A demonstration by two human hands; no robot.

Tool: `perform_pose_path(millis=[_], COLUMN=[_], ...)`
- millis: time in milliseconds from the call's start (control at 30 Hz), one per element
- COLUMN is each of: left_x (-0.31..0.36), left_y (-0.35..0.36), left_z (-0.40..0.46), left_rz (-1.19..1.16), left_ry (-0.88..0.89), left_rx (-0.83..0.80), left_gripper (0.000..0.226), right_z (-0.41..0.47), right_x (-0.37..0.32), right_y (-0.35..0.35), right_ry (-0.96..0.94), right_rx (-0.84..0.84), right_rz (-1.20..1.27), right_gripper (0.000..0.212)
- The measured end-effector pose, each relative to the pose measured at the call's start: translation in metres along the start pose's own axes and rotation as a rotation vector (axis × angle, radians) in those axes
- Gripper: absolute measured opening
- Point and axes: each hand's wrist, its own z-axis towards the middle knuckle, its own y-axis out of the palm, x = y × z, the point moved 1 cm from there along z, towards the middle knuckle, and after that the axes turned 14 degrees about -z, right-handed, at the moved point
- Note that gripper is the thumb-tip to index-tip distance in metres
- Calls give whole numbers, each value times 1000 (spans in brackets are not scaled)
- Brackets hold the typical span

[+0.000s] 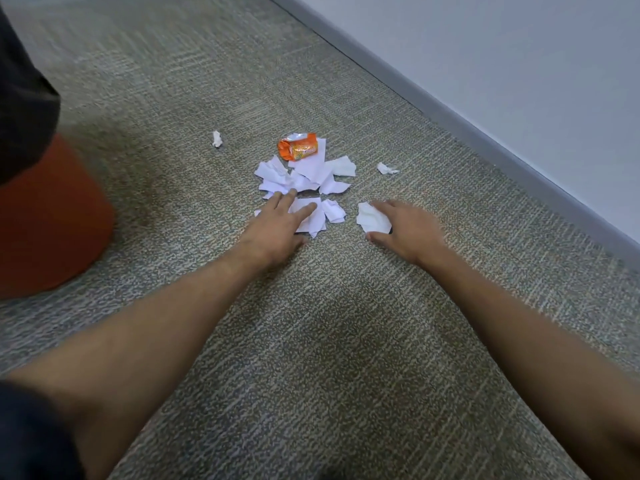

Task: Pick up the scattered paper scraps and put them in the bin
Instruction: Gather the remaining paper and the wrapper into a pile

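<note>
Both bare forearms reach out over the carpet (311, 341). The left hand (277, 226) lies flat, its grip released, fingers spread on the nearest paper scraps (308, 216). The right hand (405, 230) curls around one white scrap (372, 218) beside that pile, not yet clenched. Beyond the pile lies an orange wrapper (298, 149); a red bin (48, 220) stands left.

Orange bin (52, 216) cut off at left.
</note>
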Motion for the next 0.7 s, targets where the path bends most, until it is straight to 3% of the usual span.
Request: perform_pose_path(millis=[100, 267, 500, 600, 700], left_x=[-4, -2, -11, -15, -14], left_y=[0, -2, -10, -21, -33], left_z=[14, 15, 3, -2, -8], left_rz=[16, 205, 310, 235, 222], left_ry=[18, 203, 285, 270, 262], left_rx=[-49, 5, 143, 206, 267], left_gripper=[55, 24, 11, 14, 19], right_z=[5, 10, 12, 21, 33], right_x=[-5, -14, -32, -44, -54], right_y=[5, 5, -16, -23, -22], right_ry=[6, 32, 27, -7, -47], right_rx=[90, 209, 405, 352, 212], right_rz=[-1, 43, 495, 688, 574], right_gripper=[59, 43, 39, 37, 41])
